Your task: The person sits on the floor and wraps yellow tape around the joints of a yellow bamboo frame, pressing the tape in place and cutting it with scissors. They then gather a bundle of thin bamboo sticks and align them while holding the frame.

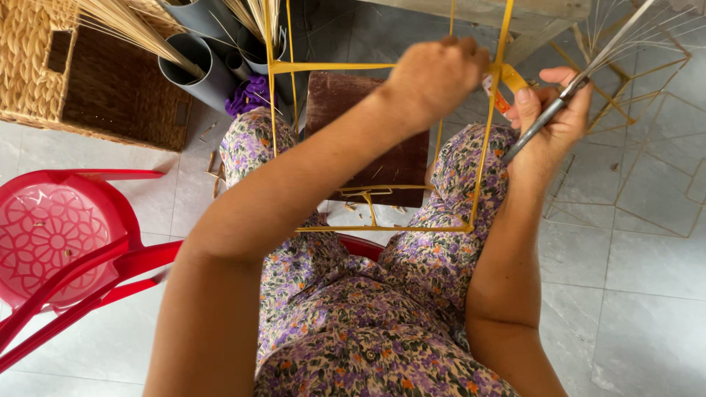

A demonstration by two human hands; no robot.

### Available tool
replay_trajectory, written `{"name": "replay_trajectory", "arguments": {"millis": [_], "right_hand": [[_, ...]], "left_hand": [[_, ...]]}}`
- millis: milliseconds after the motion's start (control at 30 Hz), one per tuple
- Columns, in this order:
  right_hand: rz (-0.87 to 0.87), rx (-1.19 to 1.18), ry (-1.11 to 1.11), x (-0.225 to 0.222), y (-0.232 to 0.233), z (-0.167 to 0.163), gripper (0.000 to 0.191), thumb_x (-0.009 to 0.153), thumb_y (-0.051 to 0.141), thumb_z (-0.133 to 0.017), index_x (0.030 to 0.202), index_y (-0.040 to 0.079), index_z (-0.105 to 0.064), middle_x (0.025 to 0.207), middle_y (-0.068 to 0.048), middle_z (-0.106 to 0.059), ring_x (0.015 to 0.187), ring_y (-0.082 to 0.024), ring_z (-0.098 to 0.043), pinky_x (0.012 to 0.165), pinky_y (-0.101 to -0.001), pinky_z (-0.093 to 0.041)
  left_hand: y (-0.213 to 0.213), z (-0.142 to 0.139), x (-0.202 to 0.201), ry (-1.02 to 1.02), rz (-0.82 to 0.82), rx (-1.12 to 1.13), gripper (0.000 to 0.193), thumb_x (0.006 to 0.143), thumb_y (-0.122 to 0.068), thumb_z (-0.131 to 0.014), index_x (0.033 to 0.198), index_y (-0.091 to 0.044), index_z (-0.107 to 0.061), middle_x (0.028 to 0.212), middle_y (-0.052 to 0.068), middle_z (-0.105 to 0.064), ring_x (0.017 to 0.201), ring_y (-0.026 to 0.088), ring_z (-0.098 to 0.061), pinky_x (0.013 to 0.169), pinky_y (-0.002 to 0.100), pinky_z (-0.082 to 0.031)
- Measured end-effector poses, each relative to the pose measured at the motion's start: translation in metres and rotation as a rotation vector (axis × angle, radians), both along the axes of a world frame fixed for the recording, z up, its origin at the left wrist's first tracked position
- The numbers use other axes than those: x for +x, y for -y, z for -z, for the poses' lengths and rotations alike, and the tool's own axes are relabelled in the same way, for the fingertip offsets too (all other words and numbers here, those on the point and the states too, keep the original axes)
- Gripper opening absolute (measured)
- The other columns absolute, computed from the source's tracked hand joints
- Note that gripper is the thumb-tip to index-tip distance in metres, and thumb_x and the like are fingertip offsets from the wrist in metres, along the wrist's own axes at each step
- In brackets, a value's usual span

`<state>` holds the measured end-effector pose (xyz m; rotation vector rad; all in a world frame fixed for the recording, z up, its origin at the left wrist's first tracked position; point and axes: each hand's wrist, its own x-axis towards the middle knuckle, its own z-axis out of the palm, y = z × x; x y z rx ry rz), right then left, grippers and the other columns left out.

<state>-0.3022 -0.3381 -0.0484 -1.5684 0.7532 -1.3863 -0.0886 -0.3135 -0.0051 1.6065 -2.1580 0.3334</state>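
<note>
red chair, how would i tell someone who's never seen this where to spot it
Start at the woven basket at top left and drop down to the grey floor. The red chair stands there, beside the person's left arm. It is the only red plastic thing, its seat pierced in a flower-like pattern.
</note>
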Motion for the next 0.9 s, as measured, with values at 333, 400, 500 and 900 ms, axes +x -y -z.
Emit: {"name": "replay_trajectory", "arguments": {"millis": [333, 400, 500, 900], "right_hand": [[-0.038, 0.042, 0.097, -0.019, 0.012, 0.000, 0.023, 0.107, -0.002, -0.072, 0.125, 0.003, -0.059, 0.076, -0.004, -0.057, 0.063, -0.013, -0.056, 0.060, -0.0258, -0.045], [-0.104, 0.056, 0.130, -0.027, 0.014, -0.006, 0.022, 0.105, 0.000, -0.072, 0.124, 0.002, -0.060, 0.077, -0.004, -0.055, 0.063, -0.014, -0.055, 0.060, -0.0281, -0.048], [-0.194, 0.076, 0.139, -0.047, 0.012, -0.022, 0.028, 0.103, 0.010, -0.079, 0.121, 0.002, -0.060, 0.079, -0.003, -0.053, 0.063, -0.014, -0.054, 0.063, -0.0300, -0.053], [-0.521, -0.082, 0.413, -0.109, 0.031, -0.026, 0.049, 0.095, 0.059, -0.069, 0.118, 0.018, -0.055, 0.067, 0.004, -0.045, 0.054, -0.010, -0.046, 0.076, -0.0381, -0.049]], "left_hand": [[-0.008, -0.028, -0.020, -0.101, 0.002, 0.245, 0.025, 0.083, -0.027, -0.067, 0.099, -0.007, -0.067, 0.081, 0.014, -0.074, 0.072, 0.032, -0.075, 0.059, 0.043, -0.060], [-0.026, -0.045, -0.020, -0.170, 0.034, 0.278, 0.032, 0.085, -0.034, -0.066, 0.099, -0.005, -0.066, 0.077, 0.014, -0.073, 0.070, 0.035, -0.074, 0.057, 0.045, -0.058], [-0.053, -0.069, -0.025, -0.178, 0.018, 0.224, 0.033, 0.088, -0.043, -0.062, 0.092, -0.012, -0.070, 0.068, 0.012, -0.071, 0.064, 0.032, -0.073, 0.059, 0.047, -0.058], [-0.114, -0.091, -0.030, -0.553, 0.238, -0.245, 0.033, 0.097, -0.052, -0.065, 0.092, -0.022, -0.078, 0.060, -0.001, -0.060, 0.049, 0.021, -0.058, 0.045, 0.039, -0.042]]}}
